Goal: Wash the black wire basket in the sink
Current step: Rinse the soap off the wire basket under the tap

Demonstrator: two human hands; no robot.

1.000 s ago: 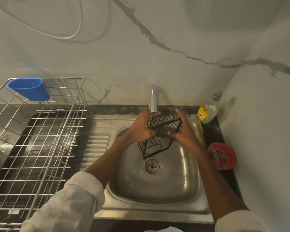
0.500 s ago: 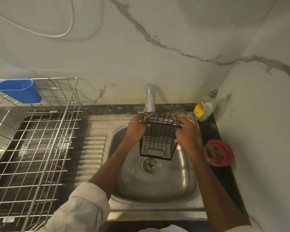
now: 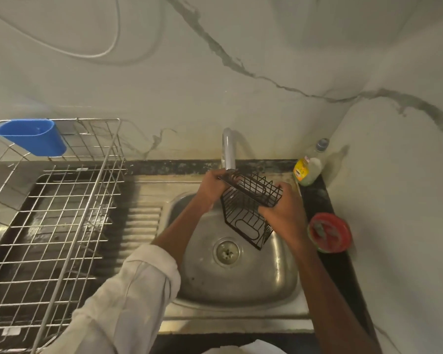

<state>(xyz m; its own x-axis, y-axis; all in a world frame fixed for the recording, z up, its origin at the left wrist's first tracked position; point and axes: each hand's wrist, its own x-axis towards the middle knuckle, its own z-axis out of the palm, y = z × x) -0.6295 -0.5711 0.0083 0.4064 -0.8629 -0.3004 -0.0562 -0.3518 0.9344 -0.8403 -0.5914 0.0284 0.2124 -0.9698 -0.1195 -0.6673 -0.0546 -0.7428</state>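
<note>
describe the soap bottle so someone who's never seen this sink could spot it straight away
Start at the steel sink and follow its back edge right, past the tap, into the corner of the wall. The soap bottle stands there on the dark counter, clear with a yellow label and grey cap, unlike the flat red dish nearer you.

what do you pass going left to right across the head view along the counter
blue cup → wire dish rack → left hand → black wire basket → right hand → red dish
</note>
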